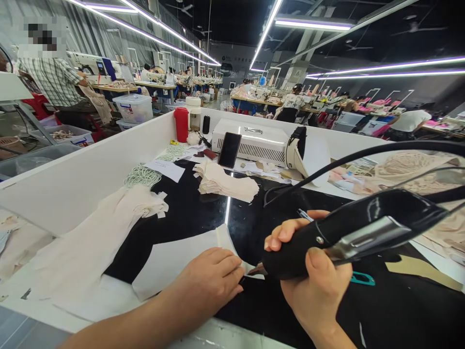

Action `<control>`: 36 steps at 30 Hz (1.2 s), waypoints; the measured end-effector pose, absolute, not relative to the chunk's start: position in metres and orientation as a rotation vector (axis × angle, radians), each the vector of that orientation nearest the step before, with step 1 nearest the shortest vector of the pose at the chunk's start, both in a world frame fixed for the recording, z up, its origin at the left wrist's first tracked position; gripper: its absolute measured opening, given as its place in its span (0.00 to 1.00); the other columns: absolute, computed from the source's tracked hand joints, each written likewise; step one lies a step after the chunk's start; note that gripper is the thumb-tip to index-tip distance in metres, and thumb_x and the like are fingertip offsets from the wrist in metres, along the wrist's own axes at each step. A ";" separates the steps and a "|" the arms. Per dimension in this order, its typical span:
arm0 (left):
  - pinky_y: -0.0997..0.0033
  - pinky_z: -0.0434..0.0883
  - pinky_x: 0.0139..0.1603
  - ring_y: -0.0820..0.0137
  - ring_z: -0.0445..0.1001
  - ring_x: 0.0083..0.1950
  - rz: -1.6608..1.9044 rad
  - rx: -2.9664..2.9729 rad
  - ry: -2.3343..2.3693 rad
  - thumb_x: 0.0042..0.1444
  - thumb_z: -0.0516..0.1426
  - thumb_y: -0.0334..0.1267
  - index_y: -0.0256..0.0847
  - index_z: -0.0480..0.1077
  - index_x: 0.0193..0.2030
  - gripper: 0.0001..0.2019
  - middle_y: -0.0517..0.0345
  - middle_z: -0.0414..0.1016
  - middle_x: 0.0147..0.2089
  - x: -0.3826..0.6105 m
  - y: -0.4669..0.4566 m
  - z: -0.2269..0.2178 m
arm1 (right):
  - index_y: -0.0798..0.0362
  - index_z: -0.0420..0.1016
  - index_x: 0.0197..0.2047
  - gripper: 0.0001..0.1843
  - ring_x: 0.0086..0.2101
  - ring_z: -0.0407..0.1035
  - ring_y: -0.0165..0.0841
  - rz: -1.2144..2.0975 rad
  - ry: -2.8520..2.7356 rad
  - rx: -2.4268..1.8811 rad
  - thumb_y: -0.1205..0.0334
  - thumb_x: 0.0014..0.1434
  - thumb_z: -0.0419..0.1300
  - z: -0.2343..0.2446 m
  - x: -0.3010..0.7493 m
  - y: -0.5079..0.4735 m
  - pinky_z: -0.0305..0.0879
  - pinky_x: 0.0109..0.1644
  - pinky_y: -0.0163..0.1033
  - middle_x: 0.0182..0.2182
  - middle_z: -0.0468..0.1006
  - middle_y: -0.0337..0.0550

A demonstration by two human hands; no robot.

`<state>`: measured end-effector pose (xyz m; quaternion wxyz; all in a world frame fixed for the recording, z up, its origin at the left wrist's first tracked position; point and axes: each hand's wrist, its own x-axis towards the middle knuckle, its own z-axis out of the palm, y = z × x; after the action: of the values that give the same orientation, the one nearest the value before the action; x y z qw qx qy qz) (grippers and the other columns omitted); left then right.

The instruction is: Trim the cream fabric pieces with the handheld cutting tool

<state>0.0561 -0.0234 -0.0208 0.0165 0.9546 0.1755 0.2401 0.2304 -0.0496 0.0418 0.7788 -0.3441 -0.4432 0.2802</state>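
My right hand (316,286) is wrapped around a thick black corded hand tool (290,254) with a metal side plate. Its narrow metal tip (257,270) points left and meets the end of a pale strip at the fabric's edge. My left hand (209,276) presses down on a white fabric piece (181,257), fingers close together at its right edge, just left of the tip. Part of the fabric is hidden beneath that hand. A silver pen-like item (305,215) shows by the right fingers. The black work surface (254,310) lies under both hands.
Cream fabric stacks (228,183) lie behind and at left (90,232). A phone (229,150) leans on a white machine (250,138). The tool's black cable (363,152) arcs right. A teal tool (363,278) lies beside the right hand. Low white walls (90,165) border the table.
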 end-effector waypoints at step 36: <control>0.59 0.80 0.56 0.61 0.81 0.53 0.674 2.888 0.645 0.80 0.45 0.34 0.36 0.75 0.53 0.17 0.49 0.81 0.51 0.018 -0.003 -0.006 | 0.44 0.71 0.52 0.17 0.27 0.72 0.31 0.501 -0.985 -0.825 0.56 0.63 0.69 0.028 0.271 -0.024 0.73 0.34 0.41 0.31 0.78 0.32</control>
<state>0.0179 -0.0032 -0.0060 0.0531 0.9503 0.2121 0.2217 0.2709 -0.0239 0.0276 0.7716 -0.3804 -0.4543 0.2312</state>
